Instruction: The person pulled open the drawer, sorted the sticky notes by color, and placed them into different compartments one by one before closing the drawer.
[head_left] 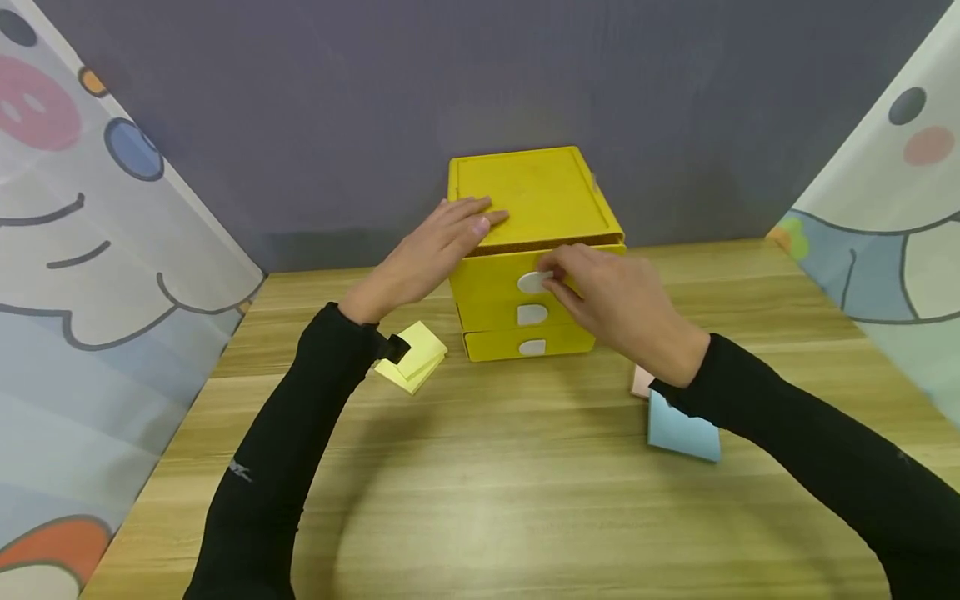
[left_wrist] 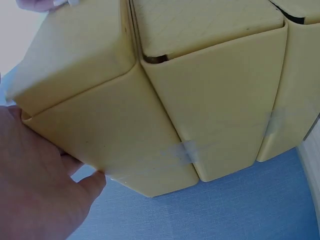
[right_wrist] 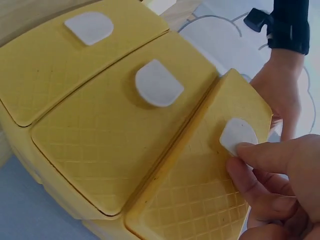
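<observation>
A small yellow drawer cabinet [head_left: 540, 192] with stacked drawers stands against the dark wall. My left hand [head_left: 431, 254] lies on the left front edge of its top, fingers extended. My right hand [head_left: 618, 300] pinches the white tab handle [right_wrist: 237, 134] of the top drawer [head_left: 487, 279] between thumb and fingertips. That drawer is slightly out, with a narrow dark gap showing above its front. The middle drawer [right_wrist: 115, 130] and bottom drawer [right_wrist: 65, 60] each bear a white tab and look closed. In the left wrist view, clear tape [left_wrist: 187, 151] crosses the cabinet's side.
Yellow sticky notes [head_left: 420, 354] lie on the wooden table [head_left: 480, 500] left of the cabinet. To the right, below my right forearm, are a blue sticky-note pad [head_left: 682, 429] and a partly hidden pink one [head_left: 641, 382]. Cartoon-printed panels flank both sides.
</observation>
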